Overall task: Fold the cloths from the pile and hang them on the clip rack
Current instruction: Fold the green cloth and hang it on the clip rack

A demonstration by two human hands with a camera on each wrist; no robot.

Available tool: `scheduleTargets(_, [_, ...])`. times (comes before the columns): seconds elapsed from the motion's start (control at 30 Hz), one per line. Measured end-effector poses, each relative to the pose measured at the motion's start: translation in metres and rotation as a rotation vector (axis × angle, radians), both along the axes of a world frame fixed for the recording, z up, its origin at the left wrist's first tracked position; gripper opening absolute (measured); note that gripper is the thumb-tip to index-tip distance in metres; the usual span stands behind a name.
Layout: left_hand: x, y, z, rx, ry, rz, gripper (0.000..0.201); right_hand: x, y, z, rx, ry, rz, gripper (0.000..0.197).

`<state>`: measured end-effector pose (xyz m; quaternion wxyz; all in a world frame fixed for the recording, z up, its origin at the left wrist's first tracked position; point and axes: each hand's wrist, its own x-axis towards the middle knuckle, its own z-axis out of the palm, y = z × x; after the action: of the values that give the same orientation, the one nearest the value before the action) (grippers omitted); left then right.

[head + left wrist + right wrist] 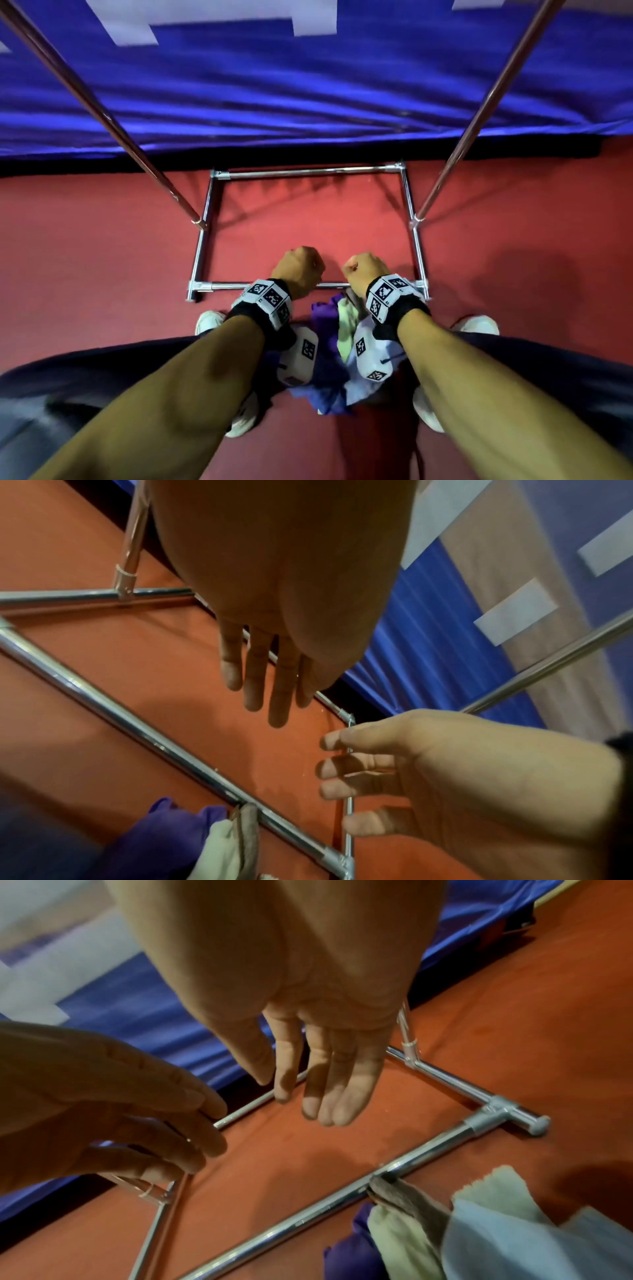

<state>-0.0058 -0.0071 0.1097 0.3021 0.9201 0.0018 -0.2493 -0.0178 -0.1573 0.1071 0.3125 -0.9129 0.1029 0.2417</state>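
A pile of cloths point(337, 337), purple, pale green and light blue, lies on the red floor between my feet, against the near bar of the chrome rack base point(308, 172). My left hand point(298, 270) and right hand point(363, 274) hang side by side just above that near bar. In the left wrist view the left hand point(270, 674) has straight fingers pointing down and holds nothing. The right hand point(325, 1088) is likewise straight-fingered and empty. The cloths point(462, 1237) lie below and behind both hands. The rack's top and clips are out of view.
Two slanted rack uprights point(102, 113) point(479, 113) rise left and right from the base. A blue curtain point(308, 85) hangs behind the rack. My white shoes point(209, 322) point(476, 325) stand either side of the pile on the red floor point(102, 257).
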Motion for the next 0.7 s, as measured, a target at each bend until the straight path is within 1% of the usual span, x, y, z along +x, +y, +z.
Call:
scheduleTargets(0.07, [-0.002,-0.002,-0.022,-0.004,0.032,0.0,0.032,-0.003,-0.003,-0.023,-0.022,0.061,0.016,0.029])
scheduleTargets(0.1, [-0.001,-0.003,-0.035,-0.004,0.061,-0.016,0.034,-0.003,-0.004,-0.036,-0.024,0.099,0.022,0.031])
scheduleTargets(0.27, [-0.008,-0.005,-0.08,0.041,0.188,-0.067,0.022,-0.008,-0.006,-0.084,0.006,0.239,0.019,0.024])
scheduleTargets(0.37, [-0.008,-0.005,-0.105,0.064,0.242,-0.115,0.026,-0.012,-0.001,-0.105,0.021,0.264,0.023,0.033])
scheduleTargets(0.43, [-0.008,-0.008,-0.118,0.069,0.268,-0.121,0.028,-0.015,0.002,-0.116,0.027,0.271,0.033,0.023])
scheduleTargets(0.5, [-0.008,-0.011,-0.131,0.075,0.275,-0.137,0.028,-0.02,0.004,-0.123,0.029,0.267,0.028,0.027])
scheduleTargets(0.57, [-0.01,-0.014,-0.14,0.08,0.291,-0.143,0.026,-0.023,0.005,-0.135,0.07,0.25,-0.017,0.027])
scheduleTargets(0.6, [-0.012,-0.014,-0.145,0.068,0.302,-0.14,0.026,-0.023,0.006,-0.14,0.095,0.267,-0.045,0.025])
scheduleTargets(0.63, [-0.013,-0.014,-0.149,0.062,0.308,-0.137,0.026,-0.024,0.007,-0.146,0.097,0.298,-0.037,0.022])
scheduleTargets(0.7, [-0.016,-0.012,-0.158,0.056,0.319,-0.151,0.028,-0.026,0.008,-0.159,0.03,0.427,0.037,0.009])
